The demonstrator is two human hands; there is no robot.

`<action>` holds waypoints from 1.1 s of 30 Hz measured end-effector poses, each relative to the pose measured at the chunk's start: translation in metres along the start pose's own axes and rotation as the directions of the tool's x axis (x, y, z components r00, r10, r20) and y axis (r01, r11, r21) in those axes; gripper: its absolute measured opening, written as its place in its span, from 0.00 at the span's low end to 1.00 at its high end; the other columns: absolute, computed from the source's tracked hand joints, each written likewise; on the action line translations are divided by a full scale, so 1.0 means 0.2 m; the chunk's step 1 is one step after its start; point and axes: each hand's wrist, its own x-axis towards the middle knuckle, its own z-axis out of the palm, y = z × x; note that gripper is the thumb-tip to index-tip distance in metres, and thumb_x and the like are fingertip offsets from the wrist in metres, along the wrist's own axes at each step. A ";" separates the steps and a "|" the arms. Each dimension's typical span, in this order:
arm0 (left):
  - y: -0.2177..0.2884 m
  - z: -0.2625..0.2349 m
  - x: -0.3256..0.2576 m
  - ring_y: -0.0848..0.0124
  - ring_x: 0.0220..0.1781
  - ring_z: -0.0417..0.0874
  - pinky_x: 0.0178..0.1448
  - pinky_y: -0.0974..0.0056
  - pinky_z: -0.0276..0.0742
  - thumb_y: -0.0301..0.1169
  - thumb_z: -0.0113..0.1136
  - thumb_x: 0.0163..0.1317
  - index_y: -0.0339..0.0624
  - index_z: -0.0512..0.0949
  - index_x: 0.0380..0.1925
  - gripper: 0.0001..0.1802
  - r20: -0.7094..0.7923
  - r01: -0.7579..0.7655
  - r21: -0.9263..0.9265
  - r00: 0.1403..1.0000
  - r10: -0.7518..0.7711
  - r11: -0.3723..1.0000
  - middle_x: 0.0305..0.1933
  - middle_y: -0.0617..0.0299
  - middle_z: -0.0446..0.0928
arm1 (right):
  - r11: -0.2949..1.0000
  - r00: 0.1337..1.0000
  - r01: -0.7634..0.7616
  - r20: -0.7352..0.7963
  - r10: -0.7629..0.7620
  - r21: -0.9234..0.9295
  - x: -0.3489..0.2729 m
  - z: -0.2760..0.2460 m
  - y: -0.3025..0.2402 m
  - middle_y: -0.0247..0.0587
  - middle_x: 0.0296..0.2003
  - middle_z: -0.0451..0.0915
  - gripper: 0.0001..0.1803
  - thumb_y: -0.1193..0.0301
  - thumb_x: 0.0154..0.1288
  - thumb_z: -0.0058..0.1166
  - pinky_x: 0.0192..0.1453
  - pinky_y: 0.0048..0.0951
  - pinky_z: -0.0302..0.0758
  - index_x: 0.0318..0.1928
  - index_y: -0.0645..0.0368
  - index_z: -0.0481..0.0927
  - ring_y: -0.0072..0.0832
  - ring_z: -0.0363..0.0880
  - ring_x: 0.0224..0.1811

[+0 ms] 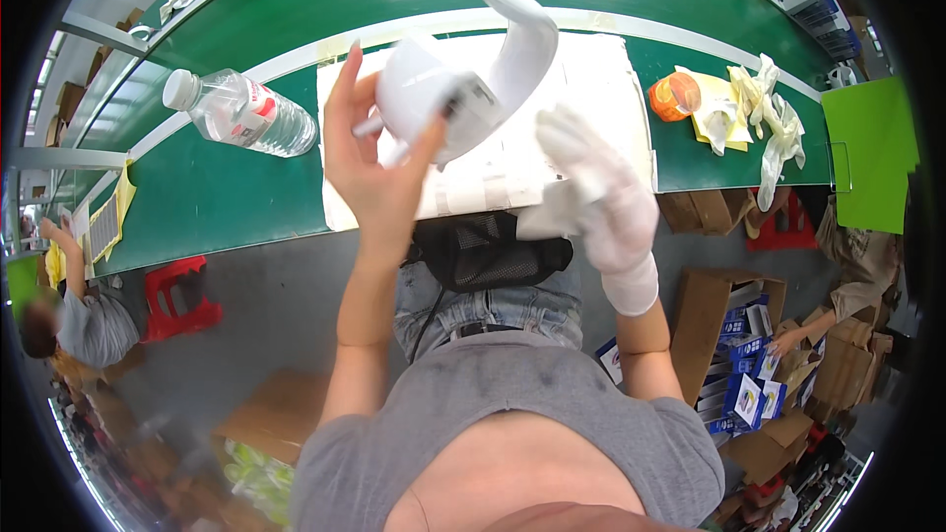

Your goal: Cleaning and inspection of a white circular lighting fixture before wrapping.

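My left hand (370, 153) is bare and wrapped round a glossy white plastic device (419, 89), raised over the work board. The device has a rounded body, a thick curved arm (527, 49) bending up to the right, and a small dark slot on its near side. To the right of it is my right hand (616, 197), in a thin white glove and blurred by motion. A crumpled white cloth (552, 212) hangs at its thumb side, seemingly gripped there. The gloved hand does not touch the device. Beneath both hands lies a white padded board (473, 192).
On the green table (236, 207), a clear water bottle (246, 118) lies at left. An orange round item (674, 97), a yellow cloth and used gloves (781, 138) lie at right. A carton of blue-white boxes (734, 355) and a red stool (180, 298) stand below. Other people work at both sides.
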 end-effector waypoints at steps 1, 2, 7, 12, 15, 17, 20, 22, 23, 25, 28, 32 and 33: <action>-0.06 0.00 0.06 0.64 0.51 0.82 0.55 0.59 0.81 0.23 0.72 0.52 0.31 0.67 0.64 0.38 -0.008 0.085 -0.096 0.996 -0.086 0.992 0.53 0.50 0.79 | 1.000 1.000 0.006 0.002 -0.006 0.007 -0.04 0.00 0.03 0.55 0.57 0.78 0.18 0.75 0.70 0.46 0.66 0.39 0.71 0.55 0.74 0.73 0.41 0.75 0.62; -0.13 0.01 0.12 0.66 0.51 0.82 0.53 0.62 0.80 0.25 0.70 0.56 0.31 0.70 0.62 0.33 -0.011 0.167 -0.188 0.985 -0.172 0.968 0.52 0.52 0.79 | 0.965 0.974 -0.174 -0.108 0.197 0.196 -0.08 0.00 0.03 0.58 0.56 0.77 0.18 0.72 0.74 0.42 0.67 0.39 0.70 0.55 0.75 0.73 0.42 0.75 0.62; -0.38 0.19 0.43 0.67 0.48 0.81 0.50 0.67 0.78 0.40 0.66 0.64 0.32 0.78 0.53 0.25 0.005 0.233 -0.141 0.972 -0.235 0.962 0.49 0.55 0.80 | 0.592 0.718 -0.561 -0.016 0.696 0.578 -0.08 -0.01 0.16 0.54 0.54 0.79 0.19 0.67 0.77 0.43 0.57 0.26 0.75 0.54 0.72 0.75 0.34 0.80 0.56; -0.59 0.55 0.75 0.65 0.49 0.77 0.54 0.62 0.74 0.39 0.63 0.64 0.35 0.74 0.54 0.23 -0.070 -0.133 -0.042 0.989 0.130 0.990 0.51 0.55 0.75 | 0.654 0.768 -0.480 -0.081 0.635 0.585 -0.10 -0.01 0.42 0.46 0.49 0.82 0.18 0.64 0.77 0.44 0.52 0.24 0.78 0.51 0.67 0.79 0.25 0.81 0.48; -0.81 0.74 0.89 0.64 0.50 0.75 0.54 0.61 0.74 0.33 0.60 0.65 0.37 0.71 0.58 0.23 -0.078 -0.331 0.045 0.940 0.333 0.943 0.51 0.55 0.71 | 0.594 0.702 -0.488 -0.118 0.703 0.640 -0.12 -0.02 0.47 0.44 0.46 0.83 0.19 0.64 0.77 0.44 0.52 0.25 0.78 0.50 0.69 0.80 0.24 0.81 0.46; -0.87 0.81 0.98 0.62 0.51 0.74 0.56 0.59 0.73 0.32 0.61 0.64 0.35 0.70 0.58 0.24 -0.111 -0.372 -0.006 0.923 0.369 0.928 0.50 0.53 0.70 | 0.600 0.725 -0.497 -0.080 0.684 0.627 -0.14 -0.01 0.47 0.44 0.47 0.83 0.19 0.64 0.78 0.44 0.55 0.28 0.78 0.51 0.69 0.78 0.26 0.81 0.48; -0.94 0.87 1.01 0.61 0.52 0.73 0.56 0.58 0.73 0.30 0.60 0.65 0.35 0.69 0.59 0.24 -0.095 -0.258 -0.088 0.964 0.250 0.962 0.51 0.52 0.69 | 0.600 0.792 -0.421 -0.046 0.608 0.681 -0.17 -0.01 0.46 0.47 0.51 0.81 0.18 0.65 0.78 0.43 0.58 0.31 0.77 0.53 0.69 0.77 0.29 0.80 0.52; -1.03 0.87 1.06 0.64 0.54 0.74 0.55 0.61 0.76 0.34 0.58 0.68 0.38 0.68 0.61 0.24 -0.034 -0.269 0.009 0.962 0.270 0.963 0.56 0.54 0.69 | 0.588 0.828 -0.366 -0.036 0.559 0.722 -0.13 0.00 0.46 0.49 0.53 0.80 0.17 0.65 0.78 0.42 0.60 0.32 0.76 0.53 0.68 0.76 0.31 0.80 0.54; -1.04 0.88 1.05 0.64 0.55 0.74 0.55 0.61 0.76 0.33 0.57 0.69 0.38 0.68 0.62 0.24 0.011 -0.302 0.145 0.953 0.303 0.942 0.57 0.54 0.69 | 0.624 0.853 -0.357 -0.029 0.521 0.695 -0.11 0.00 0.45 0.50 0.55 0.79 0.16 0.66 0.78 0.42 0.60 0.33 0.76 0.52 0.67 0.75 0.32 0.79 0.56; -1.07 0.92 1.06 0.62 0.54 0.74 0.56 0.60 0.73 0.31 0.58 0.67 0.38 0.68 0.62 0.24 0.014 -0.319 0.094 0.948 0.319 0.943 0.56 0.53 0.70 | 0.701 0.889 -0.344 -0.025 0.458 0.624 -0.11 0.00 0.47 0.50 0.56 0.78 0.13 0.68 0.78 0.41 0.60 0.35 0.76 0.50 0.65 0.75 0.33 0.77 0.58; -1.05 0.91 1.06 0.58 0.54 0.74 0.57 0.59 0.71 0.31 0.59 0.65 0.37 0.69 0.62 0.26 0.067 -0.397 0.127 0.918 0.392 0.909 0.56 0.51 0.72 | 0.640 0.863 -0.367 -0.010 0.506 0.675 -0.12 0.00 0.48 0.50 0.56 0.78 0.14 0.68 0.78 0.42 0.58 0.35 0.78 0.50 0.66 0.75 0.32 0.78 0.57; -1.01 0.85 1.00 0.57 0.53 0.78 0.60 0.57 0.72 0.31 0.63 0.62 0.38 0.69 0.63 0.29 0.198 -0.463 0.263 0.885 0.422 0.847 0.52 0.51 0.77 | 0.642 0.852 -0.372 -0.028 0.522 0.671 -0.11 0.01 0.48 0.49 0.55 0.78 0.14 0.67 0.78 0.41 0.56 0.34 0.79 0.50 0.66 0.75 0.32 0.78 0.56; -1.01 0.82 0.98 0.58 0.54 0.78 0.60 0.57 0.73 0.30 0.65 0.61 0.38 0.68 0.63 0.30 0.195 -0.407 0.178 0.907 0.373 0.896 0.52 0.50 0.77 | 0.653 0.849 -0.378 -0.036 0.528 0.656 -0.10 0.01 0.48 0.49 0.55 0.78 0.15 0.67 0.78 0.41 0.56 0.34 0.80 0.50 0.66 0.75 0.32 0.78 0.56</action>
